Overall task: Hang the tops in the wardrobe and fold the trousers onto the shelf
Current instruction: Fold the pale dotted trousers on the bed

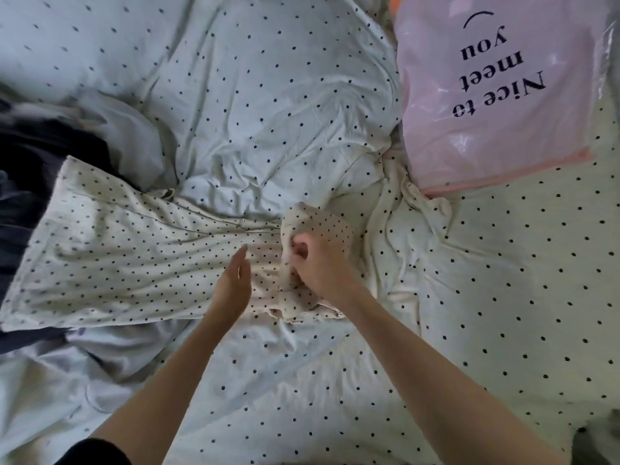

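A cream garment with small black dots (110, 253) lies flat across the bed, stretching from the left edge to the middle; it looks like trousers, though I cannot tell for sure. My right hand (318, 263) is closed on the bunched end of this garment at the middle of the bed. My left hand (235, 283) rests flat and open on the fabric just left of the right hand, fingers together and pointing away from me. The dotted bed sheet (268, 105) under it has a very similar pattern.
A pink plastic bag printed "Nice to meet you" (496, 95) lies at the upper right. Dark clothes (30, 169) are piled at the left edge, with a pale grey garment (134, 139) beside them and another pale one (60, 374) at the lower left.
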### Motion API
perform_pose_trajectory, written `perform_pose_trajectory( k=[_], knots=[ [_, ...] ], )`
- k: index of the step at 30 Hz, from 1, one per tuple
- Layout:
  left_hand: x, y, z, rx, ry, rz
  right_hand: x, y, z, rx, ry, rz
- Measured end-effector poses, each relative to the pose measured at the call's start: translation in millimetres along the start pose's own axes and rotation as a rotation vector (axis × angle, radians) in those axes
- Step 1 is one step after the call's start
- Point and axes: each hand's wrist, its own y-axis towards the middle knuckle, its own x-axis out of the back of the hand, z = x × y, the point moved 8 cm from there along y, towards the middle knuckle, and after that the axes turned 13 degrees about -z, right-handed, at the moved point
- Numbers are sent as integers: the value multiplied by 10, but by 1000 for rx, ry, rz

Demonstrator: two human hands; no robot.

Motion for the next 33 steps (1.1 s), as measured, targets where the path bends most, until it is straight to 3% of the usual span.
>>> perform_pose_trajectory(
  k=[3,8,11,16,22,24,26,30,33],
  knots=[
    [305,137,156,22,24,-78,-393,22,145,75,6,187],
    [41,77,41,-288,261,19,-195,-9,-539,-206,-117,-140],
    [-423,-48,-95,-488,409,161,-166,-93,-979,-366,-128,-147],
    [-815,-116,341,-521,719,305,-455,-210,-1396,-708,187,-30],
    [-748,-132,405,-662,833,290,-574,-200,-1339,-978,651,-1],
    [-678,-133,379,-637,737,331,-569,-149,-1213,-951,667,-12],
    [-533,-134,285,-519,453,362,-535,-112,-1017,-858,598,-49],
    [25,-74,192,-101,-188,245,-503,-68,-381,-549,335,-81],
    [365,12,330,186,-492,201,-713,-34,114,-399,285,-68]
  ],
)
